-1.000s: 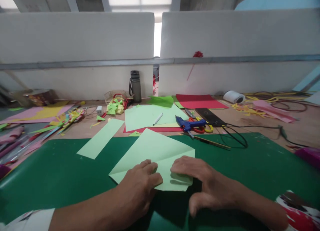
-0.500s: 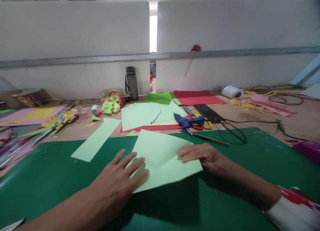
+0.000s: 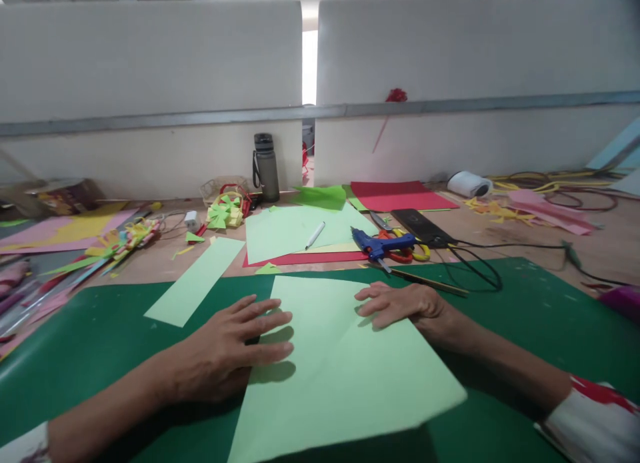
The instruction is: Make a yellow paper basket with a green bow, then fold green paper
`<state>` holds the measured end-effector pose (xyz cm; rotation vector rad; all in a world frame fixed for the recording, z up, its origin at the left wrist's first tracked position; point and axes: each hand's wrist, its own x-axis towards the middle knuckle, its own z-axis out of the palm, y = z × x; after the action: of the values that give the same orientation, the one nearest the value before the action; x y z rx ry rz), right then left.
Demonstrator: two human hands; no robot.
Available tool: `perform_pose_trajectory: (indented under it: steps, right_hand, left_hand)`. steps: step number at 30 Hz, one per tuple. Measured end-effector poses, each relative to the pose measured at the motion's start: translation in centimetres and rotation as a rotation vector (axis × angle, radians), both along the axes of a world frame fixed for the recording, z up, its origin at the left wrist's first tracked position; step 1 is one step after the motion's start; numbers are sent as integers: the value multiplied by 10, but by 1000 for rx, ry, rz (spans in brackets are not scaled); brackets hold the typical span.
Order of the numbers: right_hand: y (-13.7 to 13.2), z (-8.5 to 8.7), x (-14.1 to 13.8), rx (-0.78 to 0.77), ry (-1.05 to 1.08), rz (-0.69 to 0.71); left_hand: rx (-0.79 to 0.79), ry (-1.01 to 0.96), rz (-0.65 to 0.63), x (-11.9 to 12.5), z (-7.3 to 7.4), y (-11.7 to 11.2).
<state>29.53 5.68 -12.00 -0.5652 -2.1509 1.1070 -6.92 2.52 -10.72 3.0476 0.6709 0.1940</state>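
A pale green sheet of paper (image 3: 340, 383) lies spread before me, with a faint slanting crease and its near right corner raised above the green mat (image 3: 100, 356). My left hand (image 3: 235, 346) is open at the sheet's left edge; its spread fingers reach over the paper and cast shadows on it. At the upper right edge, my right hand (image 3: 400, 306) holds the sheet, its bent fingers on top and the thumb not clearly visible. A pale green paper strip (image 3: 195, 283) rests on the mat to the left.
Beyond the mat are a blue glue gun (image 3: 383, 244), scissors (image 3: 423, 249), a phone (image 3: 423, 226) and a white pen (image 3: 315, 235). A dark bottle (image 3: 267, 169) stands by the partition. Paper flowers (image 3: 125, 239) lie left; a black cord (image 3: 525, 245) runs right.
The sheet has opened out from its folded-over shape, and its near part now spreads toward me. My left hand has shifted slightly left; my right hand stays at the upper right edge.
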Motion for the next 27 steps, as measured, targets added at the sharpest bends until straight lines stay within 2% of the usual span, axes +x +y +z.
perform_pose_trajectory:
  steps: [3,5,8,14,21,24,27]
  right_hand:
    - [2,-9,2,97,-125,-45]
    - [0,-9,2,195,-223,-73]
    - [-8,-1,-1,320,-387,-81]
    - [-29,17,-12,416,-492,84]
    - [-25,6,-6,366,-451,126]
    - [-23,6,-5,313,-379,130]
    - [-28,15,-10,193,-306,81]
  left_hand:
    - [9,-5,-78,10,-4,-5]
    - [24,-24,-89,14,-3,-10]
    - [15,-33,-41,14,0,-15]
    - [-89,-15,86,15,4,-22]
    - [-212,86,107,19,10,-27]
    - [-256,48,112,18,14,-27]
    - [-351,-80,143,17,15,-29]
